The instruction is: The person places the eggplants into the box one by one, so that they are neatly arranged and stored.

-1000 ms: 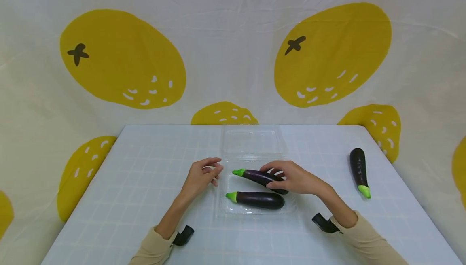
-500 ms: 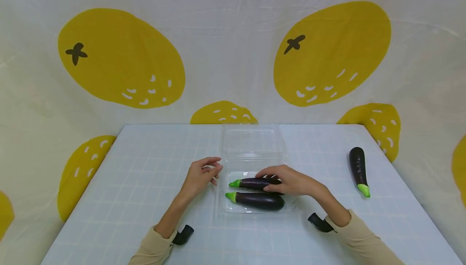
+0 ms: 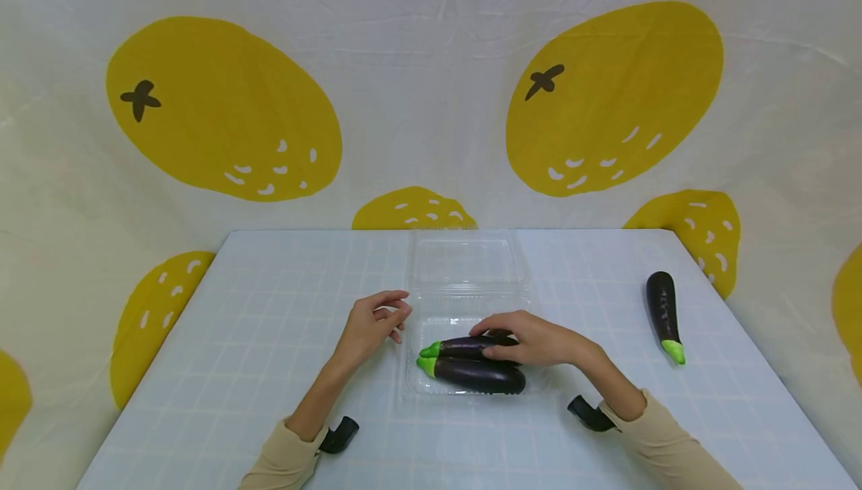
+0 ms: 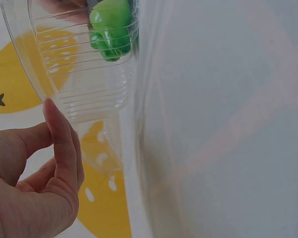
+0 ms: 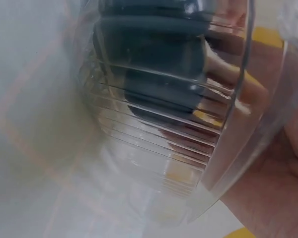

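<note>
In the head view, a clear plastic clamshell container (image 3: 431,384) lies with its lid (image 3: 465,262) folded back. Inside are two eggplants with green caps, side by side. My right hand (image 3: 532,339) grips the far eggplant (image 3: 458,346) by its thick end, thumb on the near side and fingers over the far side. The near eggplant (image 3: 478,375) lies against it. Through the ribbed container wall (image 5: 154,148) in the right wrist view, the dark ends and my fingers show. My left hand (image 3: 369,325) is beside the left rim, a fingertip (image 4: 49,106) right at it.
A third eggplant (image 3: 663,314) lies on the table toward the right edge. The table (image 3: 269,325) has a pale grid cloth. Behind it hangs a white sheet (image 3: 424,101) with yellow fruit prints. Black wrist mounts (image 3: 339,435) stick out from both sleeves.
My right hand has brought the far eggplant toward me and levelled it, so that it lies against the near one. The near eggplant has turned slightly. My left hand has stayed put.
</note>
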Demonstrator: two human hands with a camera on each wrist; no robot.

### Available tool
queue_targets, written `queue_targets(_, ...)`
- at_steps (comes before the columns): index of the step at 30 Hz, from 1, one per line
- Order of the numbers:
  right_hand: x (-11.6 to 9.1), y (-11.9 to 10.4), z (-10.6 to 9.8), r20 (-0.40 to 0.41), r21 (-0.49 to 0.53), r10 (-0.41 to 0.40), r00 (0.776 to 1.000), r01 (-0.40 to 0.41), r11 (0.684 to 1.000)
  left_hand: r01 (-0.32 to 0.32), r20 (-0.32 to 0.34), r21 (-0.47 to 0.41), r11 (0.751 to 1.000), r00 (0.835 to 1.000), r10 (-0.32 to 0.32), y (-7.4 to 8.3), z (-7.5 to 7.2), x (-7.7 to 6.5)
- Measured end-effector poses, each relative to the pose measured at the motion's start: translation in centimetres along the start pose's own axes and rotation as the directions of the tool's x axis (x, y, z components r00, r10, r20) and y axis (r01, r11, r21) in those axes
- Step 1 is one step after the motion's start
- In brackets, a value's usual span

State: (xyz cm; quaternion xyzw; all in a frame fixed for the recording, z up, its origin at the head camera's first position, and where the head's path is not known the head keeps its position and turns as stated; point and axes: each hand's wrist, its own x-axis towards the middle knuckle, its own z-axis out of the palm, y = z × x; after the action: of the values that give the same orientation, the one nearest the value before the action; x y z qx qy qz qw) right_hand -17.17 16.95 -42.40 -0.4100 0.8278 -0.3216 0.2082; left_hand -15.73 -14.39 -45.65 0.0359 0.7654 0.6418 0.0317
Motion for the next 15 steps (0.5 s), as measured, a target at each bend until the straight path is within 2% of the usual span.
queue_targets(7,-0.06,-0.02,0.10,-0.023,0.010,0.008,1.000,-0.008,1.000,0.013,0.000,0.004,1.000,1.000,-0.013,0.10,0.01,-0.09)
queue_targets(15,-0.56,0.20,-0.21,-0.116,-0.015,-0.013,0.993,0.012,1.000,0.016,0.003,0.005,1.000,1.000,-0.016,0.47,0.04,-0.29)
